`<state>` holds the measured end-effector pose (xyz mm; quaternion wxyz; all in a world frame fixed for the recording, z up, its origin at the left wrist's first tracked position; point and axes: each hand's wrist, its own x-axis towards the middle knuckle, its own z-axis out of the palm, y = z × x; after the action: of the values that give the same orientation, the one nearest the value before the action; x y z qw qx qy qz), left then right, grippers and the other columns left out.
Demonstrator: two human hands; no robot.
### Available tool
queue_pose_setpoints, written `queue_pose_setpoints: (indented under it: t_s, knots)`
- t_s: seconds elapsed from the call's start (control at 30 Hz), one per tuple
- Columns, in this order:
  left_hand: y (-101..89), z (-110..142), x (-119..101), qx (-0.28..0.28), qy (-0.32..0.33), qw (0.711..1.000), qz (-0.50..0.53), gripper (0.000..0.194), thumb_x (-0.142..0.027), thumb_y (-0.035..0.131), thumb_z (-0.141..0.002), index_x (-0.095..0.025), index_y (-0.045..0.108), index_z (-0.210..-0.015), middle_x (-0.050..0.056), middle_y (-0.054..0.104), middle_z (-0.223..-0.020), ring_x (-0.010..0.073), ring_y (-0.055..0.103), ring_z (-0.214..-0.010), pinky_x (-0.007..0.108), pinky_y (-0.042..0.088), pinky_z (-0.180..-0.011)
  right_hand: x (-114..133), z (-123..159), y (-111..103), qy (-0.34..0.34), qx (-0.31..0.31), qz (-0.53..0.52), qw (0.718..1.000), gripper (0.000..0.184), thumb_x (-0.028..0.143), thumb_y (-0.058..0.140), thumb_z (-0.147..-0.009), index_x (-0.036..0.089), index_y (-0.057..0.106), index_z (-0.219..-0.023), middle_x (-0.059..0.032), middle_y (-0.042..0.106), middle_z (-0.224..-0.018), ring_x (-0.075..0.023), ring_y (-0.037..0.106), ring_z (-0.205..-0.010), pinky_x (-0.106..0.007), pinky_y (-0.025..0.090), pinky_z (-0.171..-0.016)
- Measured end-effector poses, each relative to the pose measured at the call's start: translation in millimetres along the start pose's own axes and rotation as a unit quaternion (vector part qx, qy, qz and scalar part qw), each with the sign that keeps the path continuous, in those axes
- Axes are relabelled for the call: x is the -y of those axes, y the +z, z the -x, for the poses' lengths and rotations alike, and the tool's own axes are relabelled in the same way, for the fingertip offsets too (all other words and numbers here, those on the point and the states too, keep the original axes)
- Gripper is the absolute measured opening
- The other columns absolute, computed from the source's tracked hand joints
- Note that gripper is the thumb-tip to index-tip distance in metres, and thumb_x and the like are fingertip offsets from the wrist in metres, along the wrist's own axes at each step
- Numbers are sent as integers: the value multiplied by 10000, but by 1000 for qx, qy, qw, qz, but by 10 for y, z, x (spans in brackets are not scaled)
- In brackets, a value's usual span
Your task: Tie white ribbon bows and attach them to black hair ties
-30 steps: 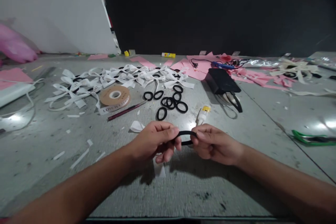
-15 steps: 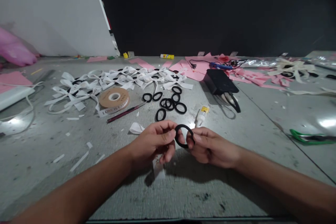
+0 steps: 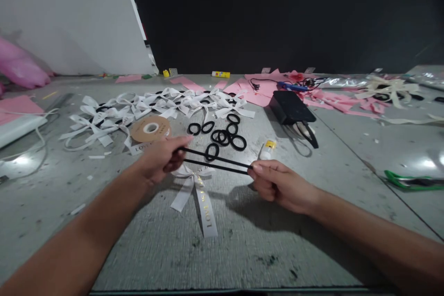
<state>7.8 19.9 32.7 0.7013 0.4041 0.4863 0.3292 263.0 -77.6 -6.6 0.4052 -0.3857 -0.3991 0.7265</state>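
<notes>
A black hair tie is stretched into two long parallel strands between my hands. My left hand grips its left end with fingers closed, above the table near the ribbon spool. The other end is pinched by my right hand, close to a small glue bottle with a yellow label. Below the stretched tie lies a white ribbon bow with gold lettering on one tail. Several loose black hair ties lie just beyond.
A brown ribbon spool sits left of centre. Behind it spread several white bows on hair ties. A black box with a cord stands back right, near pink scraps. Green-handled scissors lie far right.
My left hand has moved left and away from me, stretching the hair tie from a round loop into long strands. The white bow under my hands has come into view.
</notes>
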Motion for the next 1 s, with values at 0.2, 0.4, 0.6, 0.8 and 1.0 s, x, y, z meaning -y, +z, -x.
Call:
queue_pose_setpoints:
  t_s: [0.2,0.4,0.6,0.8,1.0]
  knots:
    - [-56,-17,-87,-38,12,998,40,372,-211,686,-765,-183,396,-533,-87,299,-433,17,225,-327,120,127,-309,39,-5,6,0,-13,-12,1000,340,446,659,-868,185,520,-700,112,239,-479,-58,163,-434,-200,145,-400]
    - [448,378,364,199,-25,980,-9,370,-456,712,-791,-141,568,-661,-16,506,-544,35,380,-391,140,228,-354,-49,52,51,-11,54,21,998,344,467,632,-893,158,599,-744,99,306,-478,-55,236,-433,-191,206,-408]
    - [588,429,605,290,-30,953,85,355,-496,646,-854,-163,551,-777,-29,531,-648,58,478,-425,159,333,-357,-102,54,5,-22,149,82,985,353,470,678,-859,132,662,-961,40,502,-660,-44,356,-469,-186,278,-421]
    - [497,313,571,277,-35,958,71,384,-483,727,-775,-138,635,-915,17,633,-731,62,507,-420,168,322,-327,-65,38,-20,-22,113,137,984,438,541,577,-911,120,652,-816,54,434,-537,-53,338,-458,-202,234,-431]
    - [476,322,550,312,-53,947,-57,456,-570,695,-788,-118,646,-821,32,640,-593,21,317,-307,183,158,-293,-45,59,-37,12,158,148,976,422,550,581,-906,138,624,-821,58,424,-561,-58,325,-472,-213,226,-434]
